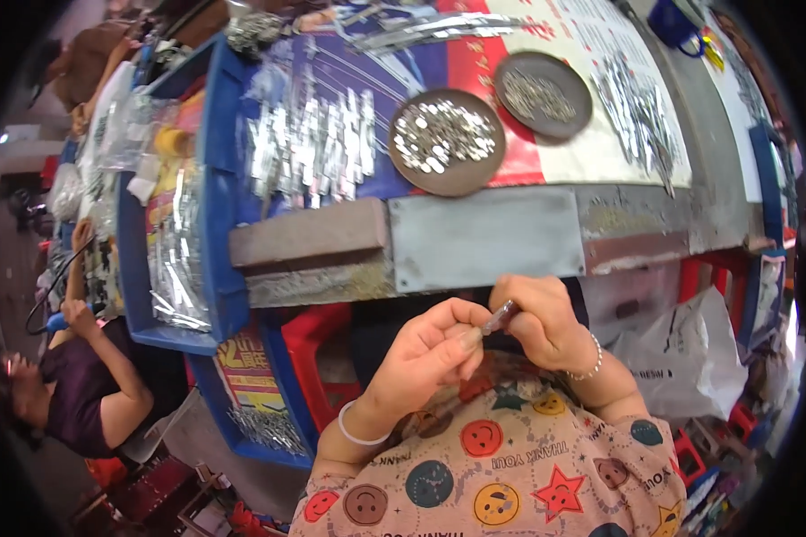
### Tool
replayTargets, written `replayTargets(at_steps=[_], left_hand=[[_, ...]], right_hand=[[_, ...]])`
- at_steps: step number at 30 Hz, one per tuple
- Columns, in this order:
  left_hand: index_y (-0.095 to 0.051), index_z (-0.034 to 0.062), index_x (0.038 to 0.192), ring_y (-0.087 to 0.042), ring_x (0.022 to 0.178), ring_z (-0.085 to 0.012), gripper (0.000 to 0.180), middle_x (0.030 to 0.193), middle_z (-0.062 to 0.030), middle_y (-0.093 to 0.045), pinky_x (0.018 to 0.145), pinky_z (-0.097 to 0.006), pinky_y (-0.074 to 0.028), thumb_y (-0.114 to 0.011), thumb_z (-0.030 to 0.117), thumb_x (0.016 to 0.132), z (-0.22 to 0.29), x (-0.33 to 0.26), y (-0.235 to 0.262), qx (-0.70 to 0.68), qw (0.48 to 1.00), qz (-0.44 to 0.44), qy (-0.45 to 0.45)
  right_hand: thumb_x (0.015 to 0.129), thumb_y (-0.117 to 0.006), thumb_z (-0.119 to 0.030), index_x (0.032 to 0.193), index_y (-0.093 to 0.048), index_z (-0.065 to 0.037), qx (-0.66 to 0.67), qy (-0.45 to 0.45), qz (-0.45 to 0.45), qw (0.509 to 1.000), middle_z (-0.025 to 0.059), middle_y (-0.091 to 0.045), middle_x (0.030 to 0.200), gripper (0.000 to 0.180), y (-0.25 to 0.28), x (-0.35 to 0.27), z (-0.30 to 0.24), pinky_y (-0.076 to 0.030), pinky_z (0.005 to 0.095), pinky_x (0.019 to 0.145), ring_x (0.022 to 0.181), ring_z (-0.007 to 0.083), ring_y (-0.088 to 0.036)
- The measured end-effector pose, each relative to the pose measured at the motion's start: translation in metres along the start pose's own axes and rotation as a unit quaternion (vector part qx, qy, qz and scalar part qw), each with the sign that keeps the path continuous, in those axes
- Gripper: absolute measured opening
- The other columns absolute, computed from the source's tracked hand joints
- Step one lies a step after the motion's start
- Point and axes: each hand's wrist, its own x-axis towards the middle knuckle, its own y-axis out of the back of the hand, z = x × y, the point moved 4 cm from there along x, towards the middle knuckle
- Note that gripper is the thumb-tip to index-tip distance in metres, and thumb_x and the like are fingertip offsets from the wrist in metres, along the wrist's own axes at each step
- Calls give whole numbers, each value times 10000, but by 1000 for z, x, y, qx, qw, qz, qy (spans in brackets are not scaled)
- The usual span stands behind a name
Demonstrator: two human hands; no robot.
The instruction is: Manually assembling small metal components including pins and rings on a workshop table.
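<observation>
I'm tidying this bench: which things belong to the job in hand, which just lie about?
Probably the job's:
metallic piece in left hand and right hand
nearer brown dish of shiny pieces

Probably just lying about:
blue mug
white plastic bag

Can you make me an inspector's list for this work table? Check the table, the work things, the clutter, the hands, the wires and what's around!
Surface: worn grey workbench, with a flat grey rectangular plate along its near edge.
Work things: small shiny metal-looking piece in the hands; round brown dish of shiny silver discs beyond the plate.
Clutter: long silver strips heaped left of the dish; blue mug at upper right.
Hands: left hand and right hand both pinch the piece.
Cables: thin black cable at far left; none seen at the hands.
Surroundings: co-worker in a dark purple top at left; white plastic bag at right.
</observation>
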Motion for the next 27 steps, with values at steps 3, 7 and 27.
replayTargets(at_steps=[3,7,27], left_hand=[[-485,22,1154,-389,594,-14,236,728,16,-508,526,-142,-293,-459,122,942,37,-4,8,151,981,58,-111],[-491,14,1106,-387,544,-3,192,752,30,-511,499,-147,-317,-490,75,923,94,-10,29,278,891,263,-245],[-610,-5,880,-604,658,-286,111,771,-153,-614,608,-371,-467,-570,68,805,186,70,57,715,495,383,-311]], right_hand=[[902,-495,-228,732,-502,-15,-41,37,73,996,99,-480,650,273,13,-4,1,-390,326,477,520,255,-484],[934,-468,-325,758,-513,-1,-84,52,162,982,102,-507,660,371,31,-11,13,-383,313,477,536,240,-488],[760,-656,-173,713,-535,-45,-187,197,131,953,65,-545,638,182,31,-5,18,-427,309,445,496,212,-531]])
